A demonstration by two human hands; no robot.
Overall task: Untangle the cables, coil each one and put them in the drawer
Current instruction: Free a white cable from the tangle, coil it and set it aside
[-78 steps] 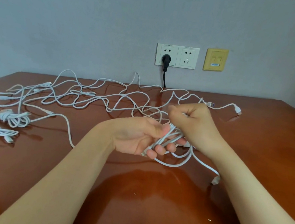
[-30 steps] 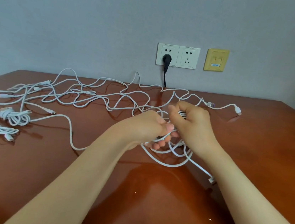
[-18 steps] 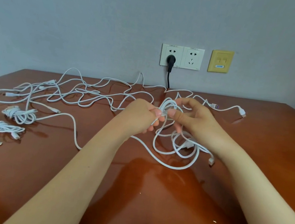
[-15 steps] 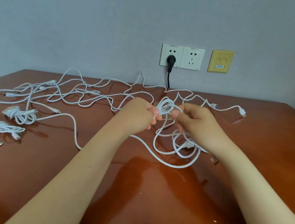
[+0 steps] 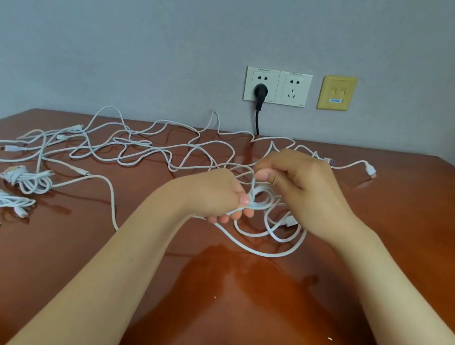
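Grey wall closed off the back of the scene, carrying a double socket [image 5: 277, 87] with a black plug [image 5: 260, 91] in it and a yellow plate [image 5: 336, 93] beside it. Below it ran the polished brown table [image 5: 233, 302], where both hands worked near the middle.

Compared with half a second before, the left hand [image 5: 212, 196] had dropped lower and now held a small, tight ring of the white cable [image 5: 260, 202] at its fingertips. Its grip was curled closed round that ring. The right hand [image 5: 302, 187] sat just above, thumb and forefinger pinched together on a strand of the same cable, feeding it toward the ring. More of the cable lay slack in wide loops [image 5: 268, 252] on the table under the hands.

That suggests a fresh coil had begun, with most of this cable's length not yet wound.

Behind the hands the tangle [image 5: 143, 150] sprawled across the far side of the table. At the left edge lay three coiled bundles [image 5: 26, 179], well apart from the work. No drawer was in view, so putting the cables away appeared to be some way off.
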